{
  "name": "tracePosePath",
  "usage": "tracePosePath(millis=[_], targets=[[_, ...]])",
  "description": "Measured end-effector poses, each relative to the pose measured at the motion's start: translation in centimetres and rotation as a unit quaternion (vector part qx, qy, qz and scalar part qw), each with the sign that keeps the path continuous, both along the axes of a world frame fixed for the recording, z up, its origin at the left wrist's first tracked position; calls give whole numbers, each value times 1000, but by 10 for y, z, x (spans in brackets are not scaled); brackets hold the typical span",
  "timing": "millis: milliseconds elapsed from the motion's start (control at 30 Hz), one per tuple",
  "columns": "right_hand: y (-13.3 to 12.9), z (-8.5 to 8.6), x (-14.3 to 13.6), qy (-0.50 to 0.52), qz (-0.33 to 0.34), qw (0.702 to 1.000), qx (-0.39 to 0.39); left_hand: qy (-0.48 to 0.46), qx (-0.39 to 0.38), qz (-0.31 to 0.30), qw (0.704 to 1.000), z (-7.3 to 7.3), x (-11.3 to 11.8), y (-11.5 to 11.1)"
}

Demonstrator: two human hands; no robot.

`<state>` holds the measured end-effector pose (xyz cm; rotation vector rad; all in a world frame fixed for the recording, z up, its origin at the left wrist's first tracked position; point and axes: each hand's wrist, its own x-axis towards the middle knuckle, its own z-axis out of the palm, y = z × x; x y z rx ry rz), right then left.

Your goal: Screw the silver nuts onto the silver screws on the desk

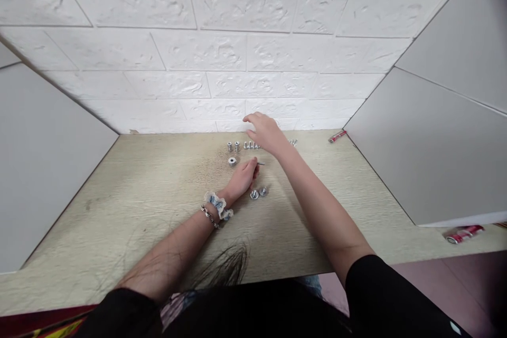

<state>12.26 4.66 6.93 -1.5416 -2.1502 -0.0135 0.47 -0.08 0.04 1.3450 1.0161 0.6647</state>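
Observation:
My left hand (243,176) is low over the table, its fingers closed round a thin metal piece like a screw (261,163), whose end sticks out to the right. My right hand (264,132) is raised near the wall, thumb and fingers apart, with nothing visible between them. Below it stands a row of small screws (250,145), partly covered by the hand. Two thicker metal fittings (233,146) stand left of that row. A round metal piece with a dark hole (232,161) lies nearer my left hand. Two round metal pieces with stems (259,193) rest just below that hand.
A white brick-pattern wall (222,53) closes off the back of the wooden table (158,179). Grey panels (51,163) stand at both sides. One red cylinder (337,136) lies by the right panel, another red cylinder (464,234) near the front right edge.

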Motion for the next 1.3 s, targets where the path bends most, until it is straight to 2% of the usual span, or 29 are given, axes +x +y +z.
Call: tracePosePath(millis=[67, 133, 233, 300, 400, 700, 967, 1133, 1300], targets=[[-13, 8, 9, 19, 11, 1000, -11, -48, -31, -6, 998, 1, -1, 0], [-26, 11, 17, 11, 43, 995, -87, -103, -75, -8, 992, 3, -2, 0], [-44, 11, 23, -7, 90, 971, -222, -186, -170, -27, 967, 5, -3, 0], [-50, 11, 23, -14, 88, 965, -247, -221, -229, -45, 947, 6, -4, 1], [-53, 12, 18, -10, 64, 972, -227, -252, -270, -49, 928, 7, -5, 2], [-51, 10, 13, -11, 61, 973, -223, -279, -291, -30, 915, 7, -4, 0], [-51, 7, 13, -10, 59, 974, -217, -342, -373, -28, 862, 10, -4, -1], [-49, 6, 13, 5, 62, 974, -219, -355, -375, -17, 856, 11, -5, 0], [-50, 9, 17, 7, 56, 979, -194, -344, -367, -12, 864, 9, -6, 2]])
